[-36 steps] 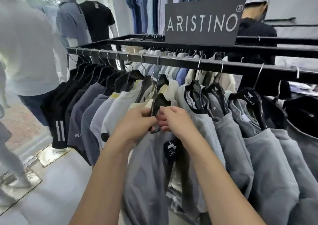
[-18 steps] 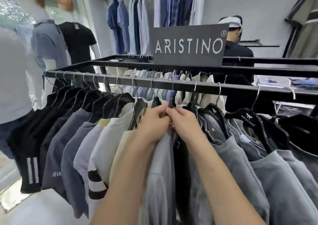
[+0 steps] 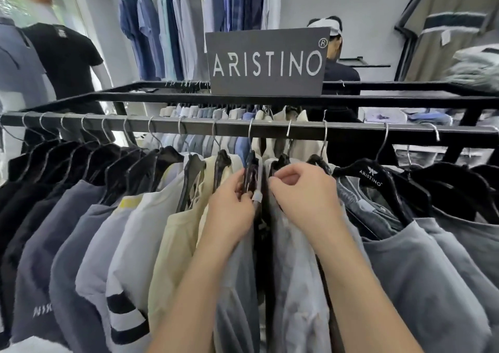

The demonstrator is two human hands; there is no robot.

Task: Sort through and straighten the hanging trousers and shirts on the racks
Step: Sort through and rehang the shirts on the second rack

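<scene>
Pinching one black hanger (image 3: pixel 251 169), left hand (image 3: pixel 231 208); right hand (image 3: pixel 303 194) beside

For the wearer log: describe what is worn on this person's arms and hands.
Nothing worn shows. The left hand and right hand are ungloved, with no ring visible. The left forearm and right forearm are bare down to the frame's bottom edge: no sleeve, watch or bracelet in view.
</scene>
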